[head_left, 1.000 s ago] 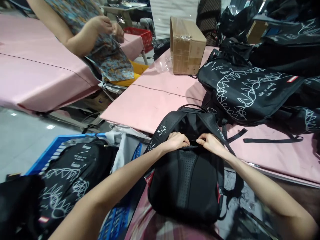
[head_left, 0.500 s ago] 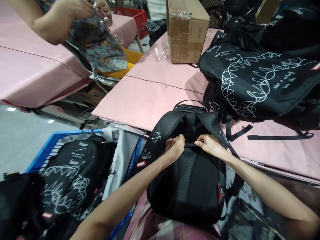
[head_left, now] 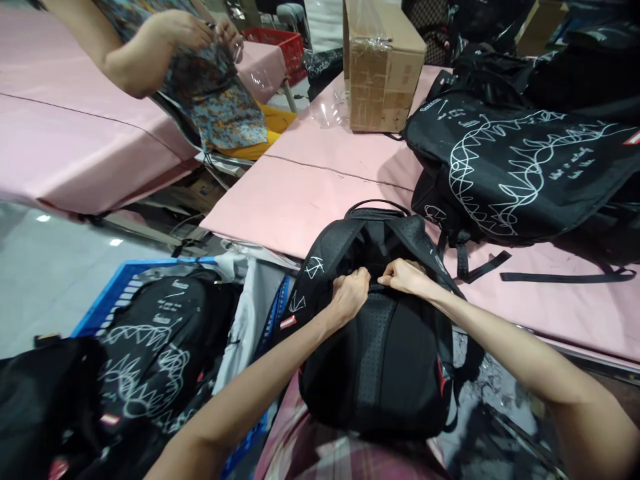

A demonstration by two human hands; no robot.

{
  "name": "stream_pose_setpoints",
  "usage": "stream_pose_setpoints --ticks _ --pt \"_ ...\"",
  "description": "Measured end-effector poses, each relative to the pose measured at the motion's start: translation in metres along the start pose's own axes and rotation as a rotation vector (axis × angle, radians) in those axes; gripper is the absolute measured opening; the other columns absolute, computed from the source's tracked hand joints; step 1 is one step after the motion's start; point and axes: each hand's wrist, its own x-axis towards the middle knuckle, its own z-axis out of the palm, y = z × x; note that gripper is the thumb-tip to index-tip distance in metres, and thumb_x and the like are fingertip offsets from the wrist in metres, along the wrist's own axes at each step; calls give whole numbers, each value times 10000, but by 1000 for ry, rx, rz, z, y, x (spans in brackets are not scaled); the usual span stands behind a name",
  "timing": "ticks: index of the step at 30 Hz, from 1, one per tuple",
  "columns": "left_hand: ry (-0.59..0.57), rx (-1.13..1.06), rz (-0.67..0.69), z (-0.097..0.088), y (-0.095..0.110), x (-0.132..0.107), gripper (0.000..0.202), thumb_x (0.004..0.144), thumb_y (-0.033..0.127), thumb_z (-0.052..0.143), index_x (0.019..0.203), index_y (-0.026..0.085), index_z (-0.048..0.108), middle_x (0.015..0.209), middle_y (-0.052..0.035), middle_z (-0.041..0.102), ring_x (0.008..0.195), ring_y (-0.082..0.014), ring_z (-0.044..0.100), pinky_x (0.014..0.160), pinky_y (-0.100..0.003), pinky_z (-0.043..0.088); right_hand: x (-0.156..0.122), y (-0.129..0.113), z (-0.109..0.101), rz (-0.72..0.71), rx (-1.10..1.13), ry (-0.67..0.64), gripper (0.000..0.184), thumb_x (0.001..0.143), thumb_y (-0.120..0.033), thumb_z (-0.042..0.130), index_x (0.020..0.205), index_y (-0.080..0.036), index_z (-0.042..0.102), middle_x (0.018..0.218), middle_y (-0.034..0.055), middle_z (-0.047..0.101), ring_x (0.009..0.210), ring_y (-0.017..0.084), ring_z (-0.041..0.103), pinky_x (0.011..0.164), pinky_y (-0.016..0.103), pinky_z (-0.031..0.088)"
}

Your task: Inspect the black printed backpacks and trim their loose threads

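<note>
A black backpack (head_left: 380,360) with a perforated mesh back panel lay back-side up at the middle of the view. Its lower end rested on a lap covered in pink plaid cloth (head_left: 320,457) at 6 o'clock, and its top leaned against the near edge of the pink-covered table (head_left: 300,200). The left hand (head_left: 350,293) and the right hand (head_left: 403,277) sat close together at the upper edge of the back panel, between the two padded shoulder straps. Both were curled tight with fingertips pinched on the backpack there. Whether they gripped a zip pull or only a fold of fabric could not be made out. At 2 o'clock from the hands, a flat black bag printed with white scribbled loops (head_left: 510,167) lay on the table, its loose webbing strap (head_left: 560,275) trailing towards 3 o'clock. A taped brown cardboard box (head_left: 383,67) stood on the table at 12 o'clock. At 8 o'clock, off the table, a blue plastic crate (head_left: 107,307) held another black scribble-printed backpack (head_left: 150,347). At 11 o'clock, a co-worker's hand (head_left: 175,30) held a piece of blue patterned fabric (head_left: 220,100) above a second pink table (head_left: 75,133), and a red plastic basket (head_left: 287,43) sat just beyond.
</note>
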Motion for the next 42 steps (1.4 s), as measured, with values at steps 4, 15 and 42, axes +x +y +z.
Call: stream_pose_setpoints --ticks 4,15,42 --pt "29 -15 25 3 -1 -2 271 933 220 283 907 152 544 866 -72 659 797 -166 628 681 -246 413 0 0 2 -1 15 2 189 761 -380 581 742 -228 691 726 21 685 753 187 641 593 242 384" --pt "-243 -498 -1 -34 -26 36 159 729 290 541 710 179 653 638 12 631 617 -130 565 569 -214 389 -6 9 1 43 294 130 201 809 -340 530 812 -182 654 765 11 670 703 134 599 608 224 370" --pt "-119 -524 -131 -13 -7 34 154 770 244 491 753 199 637 686 -3 647 655 -153 583 611 -243 407 10 32 11 -6 520 20 203 639 -339 635 608 -150 701 579 16 629 557 123 514 528 226 359"
